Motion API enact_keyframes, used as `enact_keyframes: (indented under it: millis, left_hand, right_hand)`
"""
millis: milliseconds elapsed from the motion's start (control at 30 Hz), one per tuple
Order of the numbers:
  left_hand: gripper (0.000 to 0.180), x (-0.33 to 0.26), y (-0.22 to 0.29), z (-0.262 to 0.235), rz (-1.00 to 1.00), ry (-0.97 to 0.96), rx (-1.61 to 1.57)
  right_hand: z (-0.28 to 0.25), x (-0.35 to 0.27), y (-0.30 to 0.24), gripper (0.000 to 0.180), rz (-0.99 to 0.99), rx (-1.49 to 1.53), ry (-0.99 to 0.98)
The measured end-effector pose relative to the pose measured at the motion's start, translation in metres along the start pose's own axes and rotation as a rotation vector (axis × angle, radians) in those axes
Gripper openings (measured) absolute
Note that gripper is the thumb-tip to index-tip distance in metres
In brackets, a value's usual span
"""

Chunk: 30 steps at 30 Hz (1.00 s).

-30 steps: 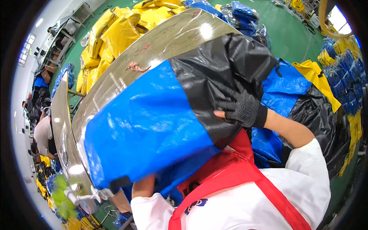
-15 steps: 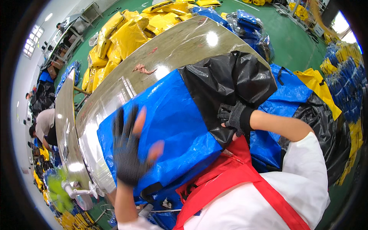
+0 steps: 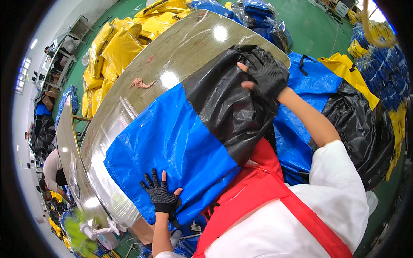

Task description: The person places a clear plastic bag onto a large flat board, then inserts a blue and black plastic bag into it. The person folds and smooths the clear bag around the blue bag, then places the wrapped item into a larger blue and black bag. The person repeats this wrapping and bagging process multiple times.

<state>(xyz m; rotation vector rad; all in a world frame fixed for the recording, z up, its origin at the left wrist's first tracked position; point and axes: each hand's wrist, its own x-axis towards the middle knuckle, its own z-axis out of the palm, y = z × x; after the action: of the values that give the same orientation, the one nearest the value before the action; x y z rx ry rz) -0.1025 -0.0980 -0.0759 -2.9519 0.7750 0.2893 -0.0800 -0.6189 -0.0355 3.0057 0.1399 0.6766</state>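
Observation:
A large bag-like piece of glossy woven tarpaulin [image 3: 167, 142] lies over the table, blue on its left part and black on its right. My left hand [image 3: 161, 193], in a dark glove that leaves the thumb and index fingertips bare, rests with spread fingers on the blue part near its front edge. Over at the far right, my right hand [image 3: 264, 75], gloved alike, lies with fingers stretched out on the wrinkled black part. A dark strap hangs beside my left wrist. What lies beneath the tarpaulin is hidden.
The table [image 3: 189, 47] has a shiny top with a pinkish scrap [image 3: 142, 83] on it. Yellow wrapped packages [image 3: 120, 45] are heaped beyond it. More blue and black tarpaulin [image 3: 357, 124] is piled at my right. A small fan [image 3: 88, 230] stands lower left; another person [image 3: 52, 172] bends nearby.
My left hand has come down onto the blue part. My right hand has moved away from me across the black part, from its near edge to its far end. The black part lies flatter.

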Motion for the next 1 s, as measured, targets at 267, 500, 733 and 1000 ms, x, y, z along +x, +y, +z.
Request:
enact_keyframes:
  millis: [267,500,733,1000]
  left_hand:
    - [0.059,0.112,0.035,-0.108,0.361,-0.226,-0.080]
    - [0.075,0.190,0.131,-0.020,0.929,0.171,-0.139]
    - [0.071,0.157,0.030,-0.012,0.769,0.141,-0.049]
    - [0.078,-0.018,-0.197,0.017,-0.146,-0.345,-0.488]
  right_hand:
    - [0.017,-0.142,-0.097,0.029,-0.019,0.313,0.104]
    - [-0.063,-0.042,-0.093,0.012,-0.280,0.323,-0.090]
    - [0.027,0.163,-0.064,0.050,-0.069,0.190,-1.019]
    - [0.093,0.127,-0.007,0.032,-0.080,0.396,-0.952]
